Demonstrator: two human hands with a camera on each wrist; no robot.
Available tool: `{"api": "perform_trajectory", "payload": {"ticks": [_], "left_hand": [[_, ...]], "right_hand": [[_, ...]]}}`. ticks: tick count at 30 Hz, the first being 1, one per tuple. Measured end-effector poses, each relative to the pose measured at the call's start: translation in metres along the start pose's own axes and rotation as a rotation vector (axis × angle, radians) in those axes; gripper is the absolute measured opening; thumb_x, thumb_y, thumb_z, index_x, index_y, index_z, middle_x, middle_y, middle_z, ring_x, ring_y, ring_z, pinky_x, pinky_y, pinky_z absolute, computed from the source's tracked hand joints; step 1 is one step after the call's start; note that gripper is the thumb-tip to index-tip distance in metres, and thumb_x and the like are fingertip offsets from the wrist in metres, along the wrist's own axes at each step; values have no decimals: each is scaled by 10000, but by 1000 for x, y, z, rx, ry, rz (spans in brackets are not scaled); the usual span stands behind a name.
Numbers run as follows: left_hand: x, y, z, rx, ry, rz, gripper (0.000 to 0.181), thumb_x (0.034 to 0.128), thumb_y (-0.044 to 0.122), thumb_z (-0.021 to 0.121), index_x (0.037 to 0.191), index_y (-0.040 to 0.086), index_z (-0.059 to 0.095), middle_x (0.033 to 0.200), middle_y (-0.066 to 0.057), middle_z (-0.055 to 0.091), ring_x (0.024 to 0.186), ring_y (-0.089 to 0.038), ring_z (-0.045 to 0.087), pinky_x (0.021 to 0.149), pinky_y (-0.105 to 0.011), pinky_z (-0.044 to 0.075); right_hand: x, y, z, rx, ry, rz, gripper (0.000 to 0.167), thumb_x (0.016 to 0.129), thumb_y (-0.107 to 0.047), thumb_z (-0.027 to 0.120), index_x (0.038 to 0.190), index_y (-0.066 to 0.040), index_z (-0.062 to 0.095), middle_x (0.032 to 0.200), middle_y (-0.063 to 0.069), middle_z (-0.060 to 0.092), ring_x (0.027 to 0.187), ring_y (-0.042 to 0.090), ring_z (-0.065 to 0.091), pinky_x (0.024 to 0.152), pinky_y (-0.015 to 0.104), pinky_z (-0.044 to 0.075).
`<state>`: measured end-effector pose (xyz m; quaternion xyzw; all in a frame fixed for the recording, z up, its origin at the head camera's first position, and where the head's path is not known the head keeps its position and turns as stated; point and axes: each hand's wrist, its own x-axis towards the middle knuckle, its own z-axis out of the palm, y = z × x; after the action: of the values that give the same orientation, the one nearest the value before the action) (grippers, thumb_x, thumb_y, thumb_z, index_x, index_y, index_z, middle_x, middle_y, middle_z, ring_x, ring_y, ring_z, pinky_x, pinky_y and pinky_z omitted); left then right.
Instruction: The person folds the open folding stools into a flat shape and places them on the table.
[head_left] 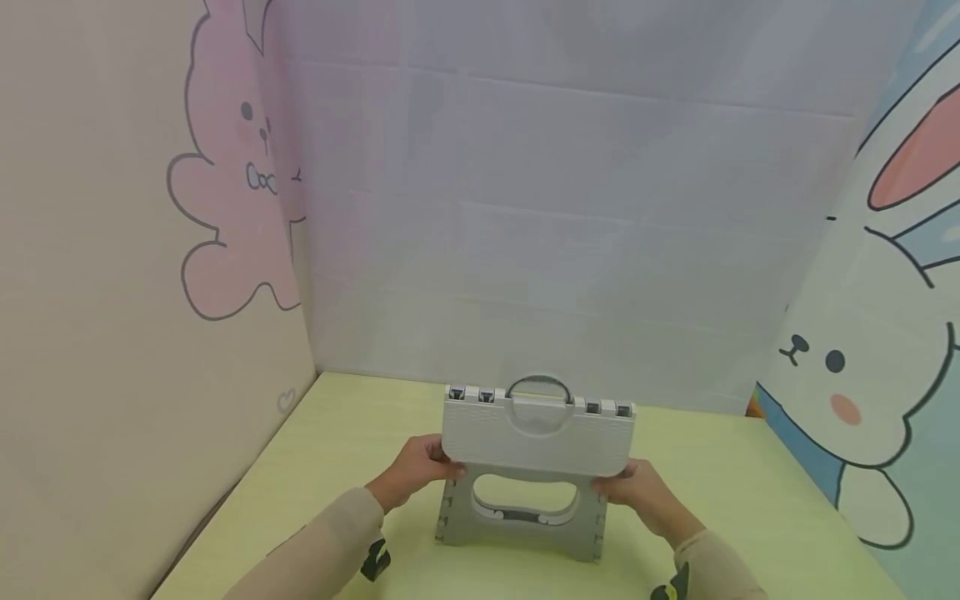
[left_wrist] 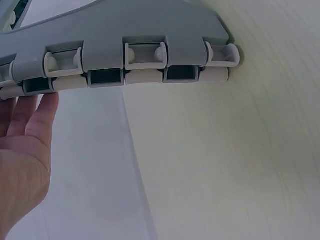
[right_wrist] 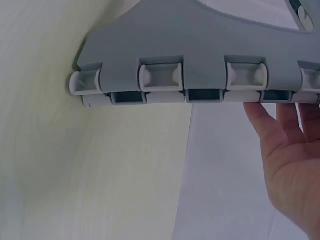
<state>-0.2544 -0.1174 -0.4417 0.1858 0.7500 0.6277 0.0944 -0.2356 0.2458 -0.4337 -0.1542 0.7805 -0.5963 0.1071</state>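
Note:
A folding step stool (head_left: 538, 435), white above and grey below, stands on edge on the table and looks folded flat. A dark carry handle (head_left: 540, 380) arches over its top, and an oval opening pierces the grey leg panel (head_left: 517, 537). My left hand (head_left: 416, 469) grips its left edge, thumb on the front. On the opposite edge my right hand (head_left: 640, 493) holds it the same way. In the left wrist view, fingertips (left_wrist: 44, 107) touch the hinged grey edge; fingertips (right_wrist: 257, 112) do likewise in the right wrist view.
The pale yellow tabletop (head_left: 720, 483) stretches around the stool. Behind it hangs a plain whitish curtain (head_left: 555, 250). Cloths with printed rabbits, one pink (head_left: 240, 183) and one white (head_left: 847, 400), close off the left and right sides.

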Motion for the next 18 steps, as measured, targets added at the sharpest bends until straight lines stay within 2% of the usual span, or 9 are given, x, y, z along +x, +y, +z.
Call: {"api": "perform_trajectory", "payload": {"ticks": [4, 7, 13, 18], "left_hand": [[3, 2, -1, 20, -29, -23, 472, 827, 42, 726, 1257, -59, 559, 1147, -179, 656, 989, -268, 644, 837, -444, 531], [5, 3, 0, 25, -35, -56, 460, 818, 31, 727, 1244, -49, 573, 1125, -175, 666, 988, -278, 647, 828, -479, 529], [5, 4, 2, 21, -2, -98, 450, 809, 27, 735, 1222, -64, 581, 1106, -176, 669, 998, -295, 645, 833, -494, 524], [3, 4, 4, 20, 31, -125, 445, 810, 13, 729, 1218, -77, 574, 1104, -180, 667, 993, -299, 646, 823, -478, 532]], "right_hand": [[0, -3, 1, 4, -13, -24, 522, 879, -120, 638, 1242, 205, 451, 1170, 257, 618, 998, 178, 634, 896, 471, 498], [0, -2, 2, 10, 4, -9, 505, 871, -88, 637, 1239, 204, 454, 1153, 246, 629, 978, 170, 636, 891, 466, 501], [0, 0, 6, 9, 60, 42, 527, 842, -73, 655, 1245, 195, 446, 1147, 235, 632, 1001, 251, 635, 894, 467, 499], [1, 2, 8, 21, 71, 39, 522, 853, -79, 651, 1251, 188, 444, 1154, 222, 632, 990, 219, 636, 891, 448, 504]]}}
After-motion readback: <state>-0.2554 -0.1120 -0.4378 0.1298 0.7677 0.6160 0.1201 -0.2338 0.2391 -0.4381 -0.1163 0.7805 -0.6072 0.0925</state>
